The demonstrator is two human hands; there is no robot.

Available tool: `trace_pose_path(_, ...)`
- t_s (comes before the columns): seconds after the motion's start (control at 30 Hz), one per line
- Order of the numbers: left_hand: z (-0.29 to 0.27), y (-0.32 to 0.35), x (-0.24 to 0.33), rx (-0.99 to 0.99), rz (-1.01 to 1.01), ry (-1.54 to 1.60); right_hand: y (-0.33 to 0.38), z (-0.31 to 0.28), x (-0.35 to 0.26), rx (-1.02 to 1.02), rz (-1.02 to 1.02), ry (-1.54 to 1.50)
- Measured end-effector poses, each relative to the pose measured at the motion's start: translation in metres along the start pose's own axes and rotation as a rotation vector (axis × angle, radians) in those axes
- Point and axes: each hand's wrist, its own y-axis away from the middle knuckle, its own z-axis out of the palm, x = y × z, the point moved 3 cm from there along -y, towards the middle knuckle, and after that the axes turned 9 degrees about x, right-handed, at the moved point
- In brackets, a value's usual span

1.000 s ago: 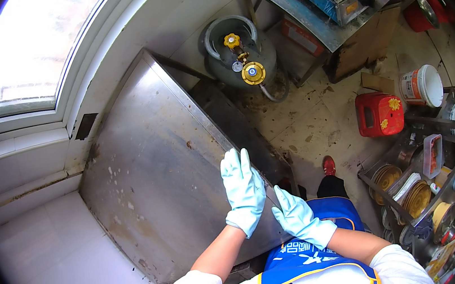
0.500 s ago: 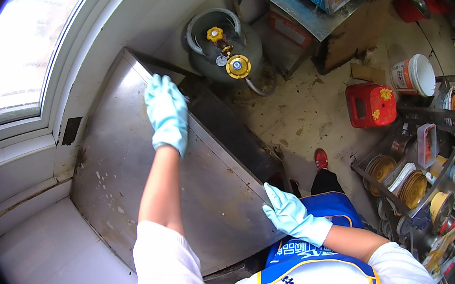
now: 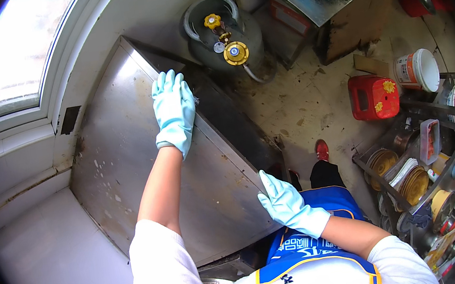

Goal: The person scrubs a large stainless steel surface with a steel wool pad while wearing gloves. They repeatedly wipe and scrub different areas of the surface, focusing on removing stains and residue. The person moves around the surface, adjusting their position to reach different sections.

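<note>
A stainless-steel panel [image 3: 148,191], like a cabinet top, lies before me with pale specks and brown stains. My left hand [image 3: 174,111], in a light blue rubber glove, is laid over its far long edge, fingers long and close together. A grey wiry tuft, seemingly a steel wool scourer [image 3: 196,100], sticks out beside the palm; the rest of it is covered by the hand. In a matching glove, my right hand [image 3: 292,205] rests at the panel's near right corner. Its fingers are stretched out along the edge, and no object shows in it.
Beyond the panel stands a gas cylinder [image 3: 206,37] with a brass regulator. On the floor are a red stool [image 3: 367,97] and a white bucket [image 3: 426,71]. A metal rack [image 3: 417,206] with dishes and bottles stands at right; a window [image 3: 8,66] is at left.
My left hand has slid a short way along the panel's edge toward me, the grey tuft moving with it. The right hand stays near the corner, and the whole view has shifted slightly.
</note>
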Motion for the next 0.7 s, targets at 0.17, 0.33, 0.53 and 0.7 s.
trace_pose_path(0.17,-0.028,0.070,0.066,0.017,-0.050,0.064,0.004,0.001,0.007,0.090,0.034,-0.143)
trace_pose_path(0.33,-0.087,0.163,0.161,-0.107,-0.140,0.131,0.000,-0.029,0.049,0.334,0.232,-0.388)
trace_pose_path(0.53,-0.129,0.229,0.232,-0.295,-0.390,-0.006,0.013,-0.130,0.162,0.519,0.289,-0.247)
trace_pose_path(0.7,-0.071,0.158,0.151,-0.045,-0.445,-0.088,0.059,-0.224,0.261,0.630,0.503,-0.346)
